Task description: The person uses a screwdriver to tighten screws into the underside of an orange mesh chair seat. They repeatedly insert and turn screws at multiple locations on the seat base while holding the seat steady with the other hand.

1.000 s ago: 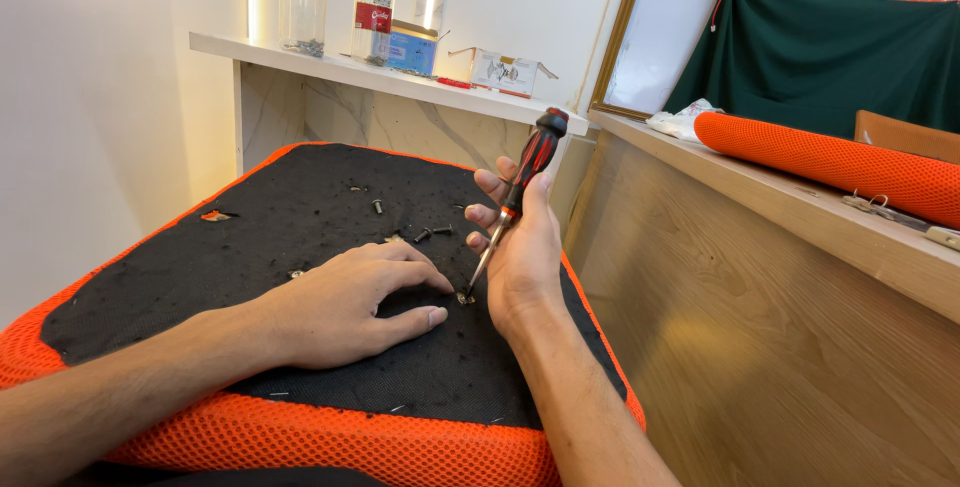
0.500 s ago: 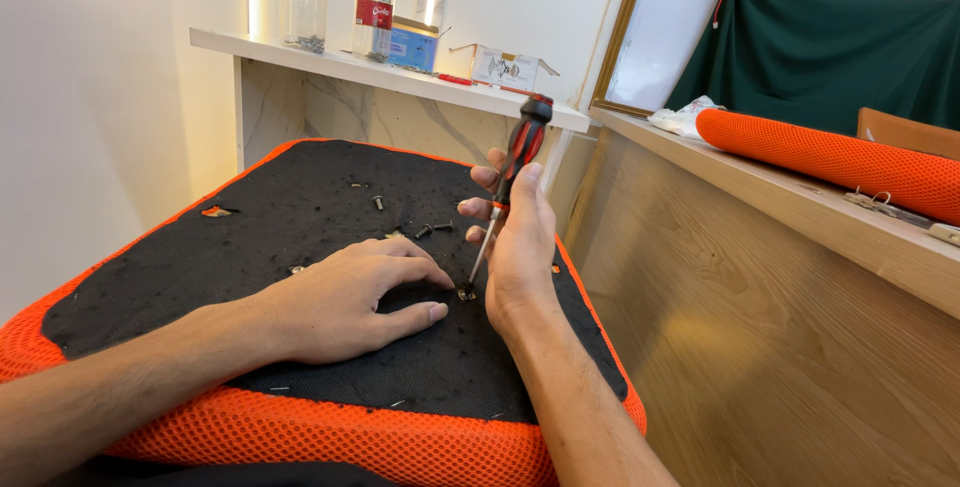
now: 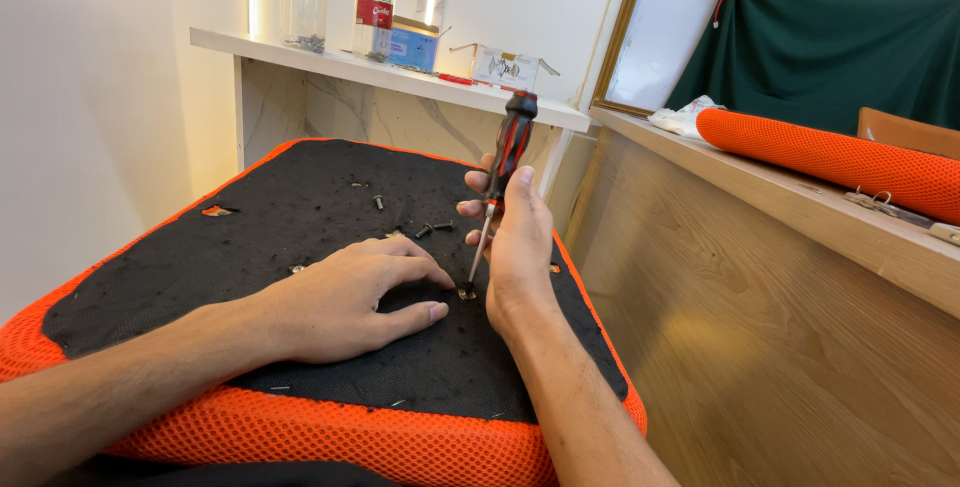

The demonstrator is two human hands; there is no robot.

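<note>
An upturned seat cushion (image 3: 300,207), black felt underneath with an orange mesh edge, lies in front of me. My right hand (image 3: 515,247) grips a screwdriver with a red and black handle (image 3: 512,137), held nearly upright. Its tip rests on a small metal screw (image 3: 467,293) in the black felt. My left hand (image 3: 350,297) lies flat on the felt just left of that screw, thumb and forefinger spread around the spot. Loose dark screws (image 3: 432,228) lie on the felt beyond my hands.
A white shelf (image 3: 330,62) behind the cushion carries glass jars (image 3: 303,2) and small boxes (image 3: 505,67). A wooden counter (image 3: 760,197) runs along the right with an orange mesh roll (image 3: 830,159) and a dark green cloth (image 3: 830,42). A white wall stands at left.
The screwdriver handle has swung from leaning right to nearly upright while its tip stays on the screw. My left hand has stayed in place.
</note>
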